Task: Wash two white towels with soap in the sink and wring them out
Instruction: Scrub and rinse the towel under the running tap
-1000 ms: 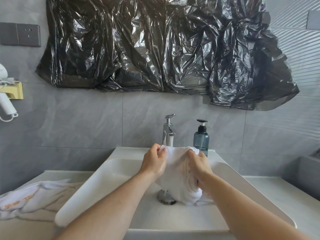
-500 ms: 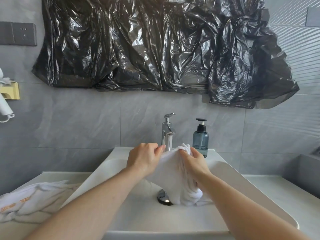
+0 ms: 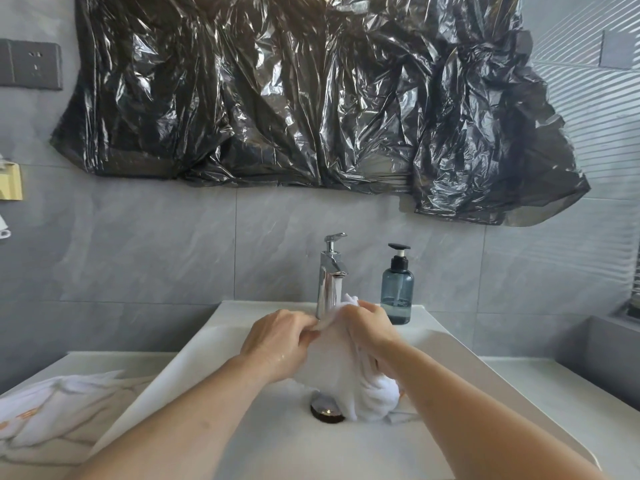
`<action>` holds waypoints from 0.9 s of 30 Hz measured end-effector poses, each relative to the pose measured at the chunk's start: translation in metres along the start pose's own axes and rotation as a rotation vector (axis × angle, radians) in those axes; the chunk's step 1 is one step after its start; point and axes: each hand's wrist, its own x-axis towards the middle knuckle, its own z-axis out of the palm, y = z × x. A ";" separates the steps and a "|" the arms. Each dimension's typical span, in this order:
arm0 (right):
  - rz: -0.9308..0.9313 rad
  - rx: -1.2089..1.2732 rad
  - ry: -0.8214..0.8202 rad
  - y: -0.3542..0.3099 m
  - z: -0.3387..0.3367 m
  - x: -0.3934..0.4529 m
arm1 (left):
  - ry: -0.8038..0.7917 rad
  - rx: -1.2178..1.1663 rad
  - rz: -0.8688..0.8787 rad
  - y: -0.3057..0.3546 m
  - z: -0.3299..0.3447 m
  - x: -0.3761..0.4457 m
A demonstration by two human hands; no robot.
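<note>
A wet white towel (image 3: 341, 375) hangs bunched over the white sink (image 3: 214, 344), its lower end near the drain (image 3: 327, 408). My left hand (image 3: 280, 341) pinches its upper edge just under the chrome faucet (image 3: 329, 275), where water runs onto the cloth. My right hand (image 3: 369, 329) grips the towel's top right part, fingers curled into the folds. A second white towel (image 3: 52, 410) with orange lettering lies crumpled on the counter at the left. A blue-grey soap pump bottle (image 3: 397, 289) stands behind the sink, right of the faucet.
Black plastic sheeting (image 3: 311, 98) covers the wall above the sink. A grey wall socket (image 3: 31, 65) and a yellow holder (image 3: 10, 181) sit at the left edge. White counter (image 3: 554, 393) runs on both sides of the basin.
Both hands have drawn closer together under the faucet, bunching the towel's top edge between them. The towel's lower end still hangs by the drain.
</note>
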 end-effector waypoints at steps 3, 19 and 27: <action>-0.001 0.048 0.005 0.000 -0.004 -0.005 | 0.106 0.022 -0.036 0.000 -0.002 0.002; -0.143 0.054 -0.009 0.010 -0.005 -0.002 | 0.108 0.323 -0.224 0.004 -0.002 0.004; -0.275 0.048 -0.150 0.005 -0.002 -0.008 | -0.093 -0.443 -0.057 0.014 0.006 0.002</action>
